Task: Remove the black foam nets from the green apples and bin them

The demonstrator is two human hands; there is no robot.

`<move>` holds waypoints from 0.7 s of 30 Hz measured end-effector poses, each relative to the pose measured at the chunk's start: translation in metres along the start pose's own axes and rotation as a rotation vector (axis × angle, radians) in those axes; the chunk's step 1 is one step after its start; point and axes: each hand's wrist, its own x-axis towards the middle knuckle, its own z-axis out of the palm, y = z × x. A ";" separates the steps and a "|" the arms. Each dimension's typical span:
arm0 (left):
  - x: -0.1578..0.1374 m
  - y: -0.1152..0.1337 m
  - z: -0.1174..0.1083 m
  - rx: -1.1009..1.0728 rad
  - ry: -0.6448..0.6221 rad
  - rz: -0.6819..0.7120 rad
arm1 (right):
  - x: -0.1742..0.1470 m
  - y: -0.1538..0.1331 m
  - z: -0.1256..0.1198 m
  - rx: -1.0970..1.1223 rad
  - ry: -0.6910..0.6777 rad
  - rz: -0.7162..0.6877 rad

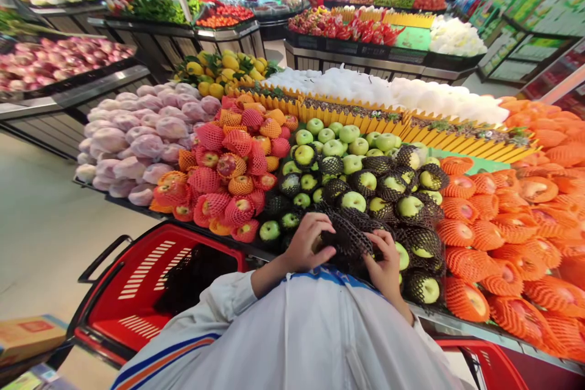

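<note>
1. head view shows a black foam net sleeve (346,236) held between both hands at the front edge of the fruit display, just above the green apples. its long axis runs roughly left to right, tilted a little down toward the right.
2. the left hand (307,247) curls over the sleeve's left end, fingers bent and slightly spread, fingertips pressing into the mesh.
3. the right hand (387,265) grips the right end, fingers (377,237) close together and hooked over the netting; whether an apple sits inside cannot be told.
4. around it lie green apples (348,166), many in black nets.
5. to the left are red-netted apples (228,186); to the right, fruit in orange nets (503,225).
6. a red shopping basket (141,280) stands below the display, beside the person's white sleeve (223,304).
</note>
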 end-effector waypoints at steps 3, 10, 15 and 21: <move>0.002 0.005 0.008 0.039 -0.241 0.066 | 0.004 -0.009 0.003 0.009 -0.097 -0.060; 0.000 -0.001 0.018 0.132 -0.074 0.088 | 0.005 -0.013 -0.005 0.107 0.064 0.077; -0.001 0.001 0.014 0.274 0.082 0.418 | 0.007 -0.011 -0.011 0.701 0.274 0.660; 0.000 -0.004 0.025 0.281 -0.029 0.517 | -0.004 -0.003 -0.004 0.782 0.112 0.638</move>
